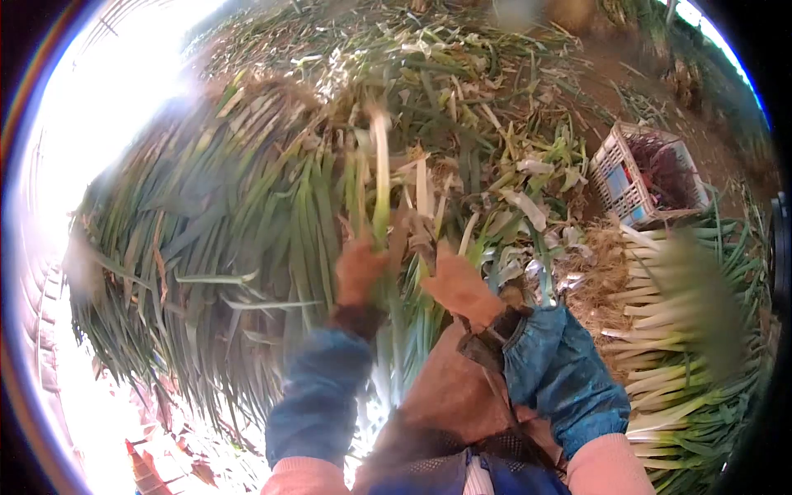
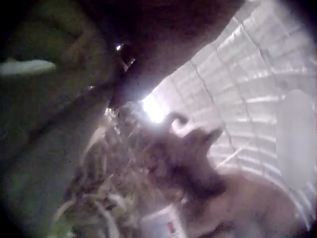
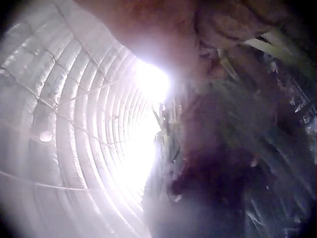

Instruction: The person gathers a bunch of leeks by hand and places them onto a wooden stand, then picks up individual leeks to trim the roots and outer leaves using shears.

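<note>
Leek (image 1: 381,169): probably light, firm, slick; best held where white meets green. Left hand (image 1: 360,268) curls round it; right hand (image 1: 462,285): hold unclear.

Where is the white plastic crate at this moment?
In the head view, the white crate stands at the upper right, just above the row of pale-stemmed leeks.
</note>
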`<action>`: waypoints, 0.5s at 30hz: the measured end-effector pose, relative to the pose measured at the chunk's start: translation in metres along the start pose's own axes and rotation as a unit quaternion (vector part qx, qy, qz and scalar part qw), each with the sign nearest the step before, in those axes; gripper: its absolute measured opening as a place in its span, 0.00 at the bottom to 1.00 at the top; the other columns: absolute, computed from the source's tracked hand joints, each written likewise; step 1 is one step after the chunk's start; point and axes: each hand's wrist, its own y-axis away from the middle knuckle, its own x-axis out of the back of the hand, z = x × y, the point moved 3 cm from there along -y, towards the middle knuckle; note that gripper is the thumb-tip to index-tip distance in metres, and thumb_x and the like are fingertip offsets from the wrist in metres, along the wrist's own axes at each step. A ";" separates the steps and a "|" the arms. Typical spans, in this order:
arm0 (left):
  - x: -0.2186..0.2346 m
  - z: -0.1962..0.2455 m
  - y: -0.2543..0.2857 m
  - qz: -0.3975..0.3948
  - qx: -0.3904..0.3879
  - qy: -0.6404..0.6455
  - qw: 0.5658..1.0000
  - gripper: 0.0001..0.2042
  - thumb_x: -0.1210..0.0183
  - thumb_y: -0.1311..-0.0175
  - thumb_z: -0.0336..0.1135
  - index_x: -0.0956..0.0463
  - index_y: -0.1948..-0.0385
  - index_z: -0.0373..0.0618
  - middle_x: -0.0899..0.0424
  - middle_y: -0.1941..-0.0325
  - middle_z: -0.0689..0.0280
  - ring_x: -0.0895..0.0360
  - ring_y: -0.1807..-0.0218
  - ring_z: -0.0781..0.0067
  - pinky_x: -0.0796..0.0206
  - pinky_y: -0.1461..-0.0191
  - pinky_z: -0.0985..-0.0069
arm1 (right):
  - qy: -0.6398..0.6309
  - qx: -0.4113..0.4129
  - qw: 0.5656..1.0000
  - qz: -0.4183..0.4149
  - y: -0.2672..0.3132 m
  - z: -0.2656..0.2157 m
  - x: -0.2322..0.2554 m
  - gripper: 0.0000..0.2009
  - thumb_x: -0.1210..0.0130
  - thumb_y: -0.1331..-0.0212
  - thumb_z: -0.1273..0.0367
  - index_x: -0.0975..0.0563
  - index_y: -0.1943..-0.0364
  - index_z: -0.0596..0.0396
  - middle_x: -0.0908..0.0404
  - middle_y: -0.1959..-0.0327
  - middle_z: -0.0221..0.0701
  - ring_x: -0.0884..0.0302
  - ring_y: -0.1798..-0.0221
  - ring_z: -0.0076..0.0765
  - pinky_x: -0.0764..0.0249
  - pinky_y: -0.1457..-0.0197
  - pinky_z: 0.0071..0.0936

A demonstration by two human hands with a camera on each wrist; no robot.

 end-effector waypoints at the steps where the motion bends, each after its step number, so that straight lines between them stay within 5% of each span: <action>1: -0.011 0.008 0.015 -0.025 -0.015 0.017 0.999 0.23 0.38 0.57 0.41 0.28 0.55 0.51 0.20 0.69 0.55 0.22 0.64 0.49 0.31 0.62 0.58 | -0.008 -0.013 1.000 0.003 -0.001 0.003 0.000 0.24 0.45 0.55 0.63 0.34 0.59 0.70 0.24 0.69 0.55 0.25 0.62 0.61 0.30 0.56 0.45; 5: -0.046 -0.003 0.073 -0.100 -0.007 0.007 0.995 0.26 0.39 0.55 0.42 0.32 0.50 0.55 0.20 0.68 0.54 0.22 0.65 0.49 0.31 0.65 0.57 | -0.006 -0.005 0.999 0.044 -0.012 0.019 -0.018 0.16 0.46 0.56 0.64 0.26 0.70 0.68 0.24 0.70 0.56 0.25 0.62 0.61 0.28 0.57 0.44; 11: -0.049 -0.015 0.117 -0.112 0.020 -0.001 0.994 0.29 0.40 0.55 0.42 0.36 0.46 0.53 0.20 0.68 0.55 0.22 0.66 0.50 0.31 0.66 0.58 | 0.032 -0.034 0.995 0.085 -0.044 0.020 -0.013 0.16 0.46 0.56 0.65 0.25 0.70 0.67 0.22 0.68 0.51 0.23 0.61 0.54 0.27 0.58 0.43; 14: -0.053 0.007 0.126 -0.098 -0.010 -0.013 0.995 0.29 0.41 0.54 0.41 0.36 0.46 0.51 0.20 0.68 0.55 0.22 0.67 0.51 0.31 0.66 0.59 | 0.179 0.080 0.974 0.111 -0.046 0.011 -0.033 0.17 0.49 0.52 0.66 0.27 0.63 0.68 0.21 0.68 0.50 0.22 0.64 0.52 0.26 0.61 0.42; 15: -0.055 0.011 0.122 -0.095 -0.025 -0.009 0.995 0.28 0.41 0.54 0.41 0.35 0.46 0.51 0.20 0.68 0.55 0.22 0.67 0.52 0.31 0.66 0.60 | 0.155 0.051 0.984 0.071 -0.047 0.013 -0.030 0.18 0.48 0.53 0.65 0.29 0.63 0.68 0.22 0.68 0.52 0.23 0.63 0.56 0.28 0.59 0.44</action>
